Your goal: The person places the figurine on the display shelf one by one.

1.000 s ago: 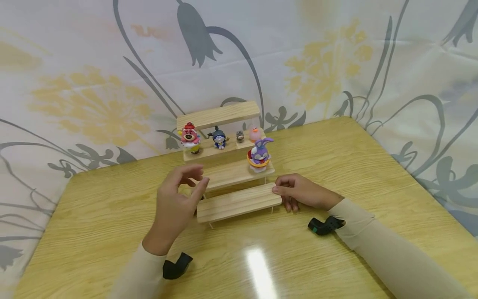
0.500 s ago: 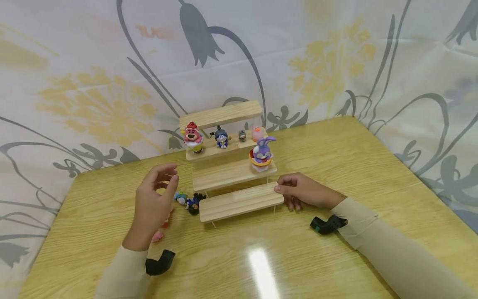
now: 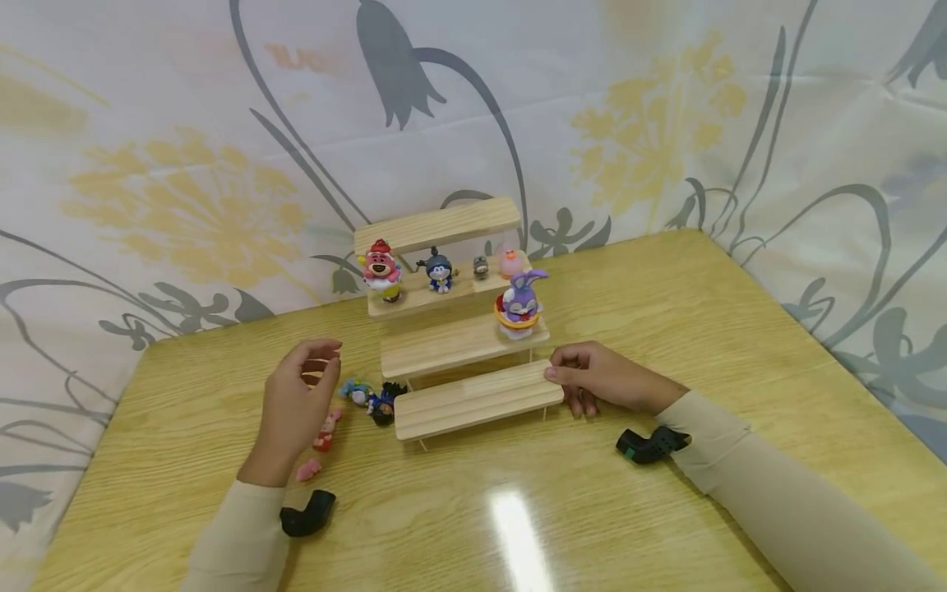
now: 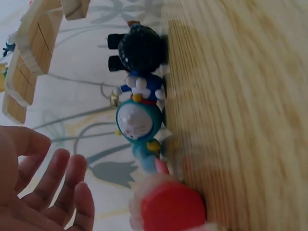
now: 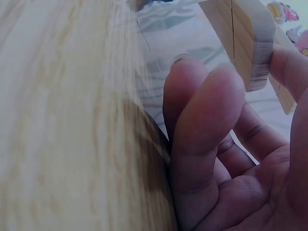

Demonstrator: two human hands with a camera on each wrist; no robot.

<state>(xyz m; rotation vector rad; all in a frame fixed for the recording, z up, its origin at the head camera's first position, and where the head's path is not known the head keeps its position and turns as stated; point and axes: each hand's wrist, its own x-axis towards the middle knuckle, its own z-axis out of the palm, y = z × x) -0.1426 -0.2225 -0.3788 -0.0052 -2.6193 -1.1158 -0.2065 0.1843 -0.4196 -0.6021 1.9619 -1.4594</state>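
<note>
My left hand (image 3: 294, 407) hovers at the left of a tiered wooden display stand (image 3: 477, 399), fingers loosely bent, nothing held. Just right of it, a light-blue figurine (image 3: 358, 392) and a black-haired figurine (image 3: 383, 404) lie on the table. A pink-and-red figurine (image 3: 326, 431) and a small pink piece (image 3: 307, 469) lie closer to the wrist. In the left wrist view, a red base (image 4: 174, 208) shows at the bottom. My right hand (image 3: 598, 380) pinches the right end of the stand's lowest shelf with the thumb on its edge; the other fingers hang below.
A purple rabbit figurine (image 3: 521, 306) stands on the second shelf's right end. One tier higher stand a red bear (image 3: 381, 271), a dark-blue figurine (image 3: 439, 275), a small grey one (image 3: 480, 267) and a pink one (image 3: 510, 263). A patterned cloth (image 3: 473, 99) hangs behind the table.
My left hand has drawn back leftward and slightly down from the stand, uncovering the figurines lying beside it. The right hand keeps its place on the lowest shelf.
</note>
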